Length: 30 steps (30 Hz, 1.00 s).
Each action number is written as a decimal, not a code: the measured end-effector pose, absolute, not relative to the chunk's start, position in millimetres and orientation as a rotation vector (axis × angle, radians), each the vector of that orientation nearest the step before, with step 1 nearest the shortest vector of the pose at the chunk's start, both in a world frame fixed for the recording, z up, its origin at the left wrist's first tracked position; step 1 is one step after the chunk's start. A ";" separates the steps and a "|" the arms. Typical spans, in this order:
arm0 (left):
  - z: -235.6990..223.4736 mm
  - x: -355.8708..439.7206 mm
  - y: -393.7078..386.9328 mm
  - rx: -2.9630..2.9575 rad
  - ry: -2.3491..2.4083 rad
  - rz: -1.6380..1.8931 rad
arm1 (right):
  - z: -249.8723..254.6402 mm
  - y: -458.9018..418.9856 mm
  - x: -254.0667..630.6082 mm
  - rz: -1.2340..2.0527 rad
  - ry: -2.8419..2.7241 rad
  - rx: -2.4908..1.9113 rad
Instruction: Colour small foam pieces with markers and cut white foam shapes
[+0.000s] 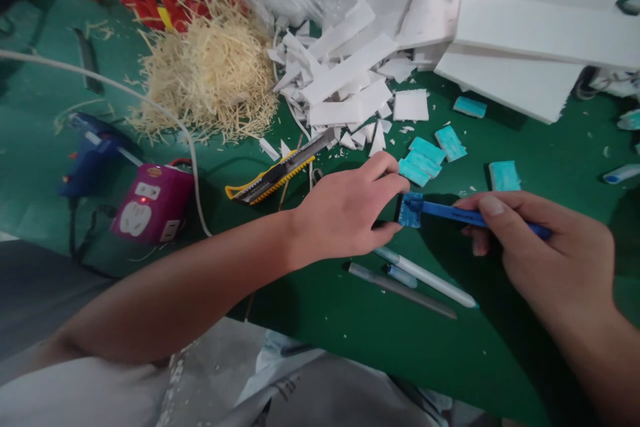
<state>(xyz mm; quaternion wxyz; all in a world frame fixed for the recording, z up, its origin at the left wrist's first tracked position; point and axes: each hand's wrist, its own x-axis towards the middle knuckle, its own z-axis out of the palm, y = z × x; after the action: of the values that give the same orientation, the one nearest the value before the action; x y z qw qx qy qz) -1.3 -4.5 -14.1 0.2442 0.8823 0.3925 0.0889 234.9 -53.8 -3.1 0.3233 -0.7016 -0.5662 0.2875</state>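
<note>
Here, green tabletop (345,320) underlies the blue pen (447,211).

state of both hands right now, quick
Left hand: holding the small blue piece at its edge, between thumb and fingers.
Right hand: closed on the blue pen-like tool, its tip at that piece.

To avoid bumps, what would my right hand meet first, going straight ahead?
Likely the small blue piece at the tip of the blue pen your right hand holds, though depth is unclear.

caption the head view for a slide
Left hand steadies a dark blue square while the right hand holds a blue tool to it.
</note>
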 end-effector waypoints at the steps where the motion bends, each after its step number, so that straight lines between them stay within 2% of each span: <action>1: -14.0 -1.5 -4.7 2.410 1.070 0.245 | -3.9 -53.7 235.6 0.789 -1.510 -1.828; 15: -14.7 -1.7 -4.4 2.397 1.067 0.238 | -10.5 -54.0 236.1 0.658 -1.510 -1.852; 20: -14.2 -1.0 -4.7 2.398 1.072 0.238 | -8.0 -52.7 235.9 0.774 -1.481 -1.866; 30: -13.5 -2.1 -3.8 2.376 1.063 0.264 | -3.5 -50.6 233.2 0.749 -1.518 -1.858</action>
<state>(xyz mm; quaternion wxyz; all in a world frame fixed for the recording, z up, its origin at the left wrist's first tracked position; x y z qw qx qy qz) -2.1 -3.8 -13.5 0.2597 0.8769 0.3925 0.0973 233.2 -50.6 -3.5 0.3091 -0.7029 -0.5744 0.2835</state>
